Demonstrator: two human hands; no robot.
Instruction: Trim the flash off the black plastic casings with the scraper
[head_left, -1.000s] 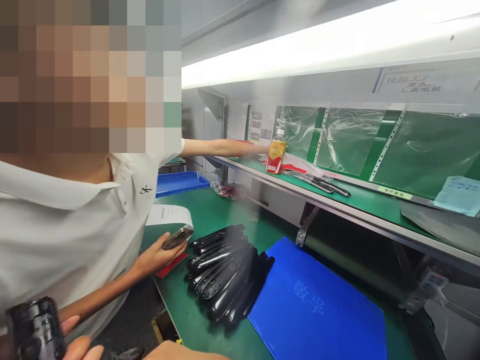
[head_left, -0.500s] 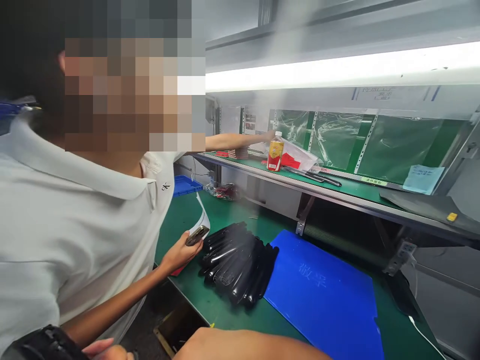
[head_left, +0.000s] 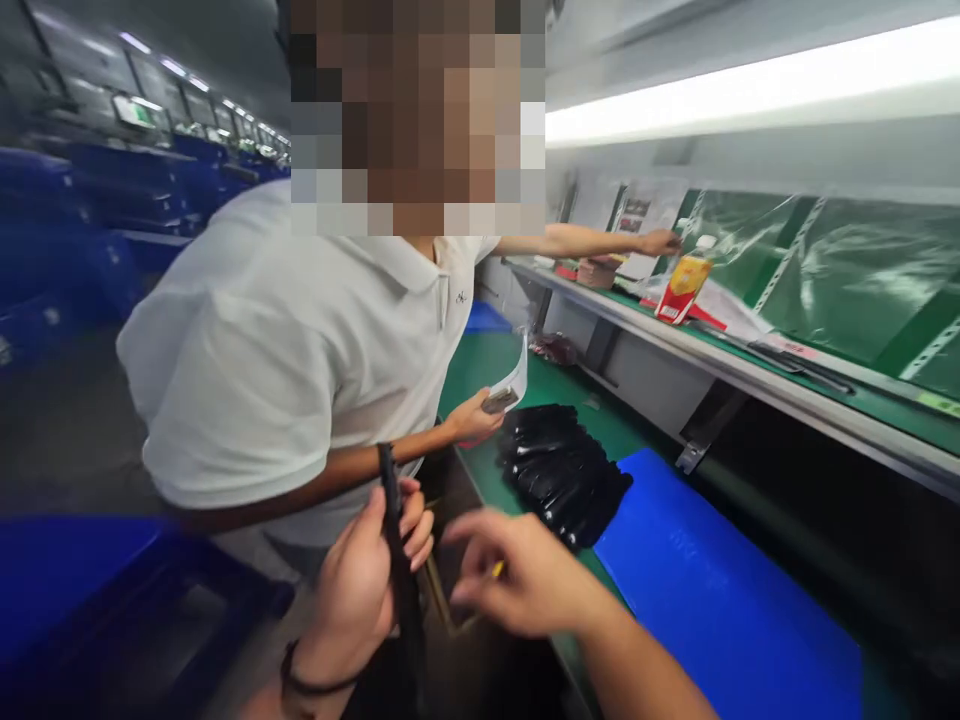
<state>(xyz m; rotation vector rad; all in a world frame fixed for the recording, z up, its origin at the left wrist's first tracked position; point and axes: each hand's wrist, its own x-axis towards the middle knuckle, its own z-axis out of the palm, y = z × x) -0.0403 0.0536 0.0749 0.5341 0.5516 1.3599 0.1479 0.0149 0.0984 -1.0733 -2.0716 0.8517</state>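
My left hand (head_left: 367, 570), with a dark band at the wrist, is closed around a long, narrow black object (head_left: 401, 570). It stands nearly upright and its kind is unclear. My right hand (head_left: 510, 570) hovers beside it near the table edge, partly blurred, with fingers bent and apart. A speck of yellow shows between those fingers; I cannot tell whether they touch it. Beyond my right hand, a bundle of glossy black tube-like pieces (head_left: 562, 470) lies on the green table (head_left: 480, 350), against a blue sheet (head_left: 735, 570).
A co-worker in a white shirt (head_left: 262, 350) stands at the left, holding a phone (head_left: 499, 400) and paper (head_left: 517, 375), the other arm reaching to the shelf (head_left: 630, 310). A drink bottle (head_left: 684, 280) stands there. Blue crates (head_left: 82, 580) are at the left.
My view has swung left, so the co-worker and table appear further right. My left hand has come up into view with the black object. My right hand now shows its fingers.
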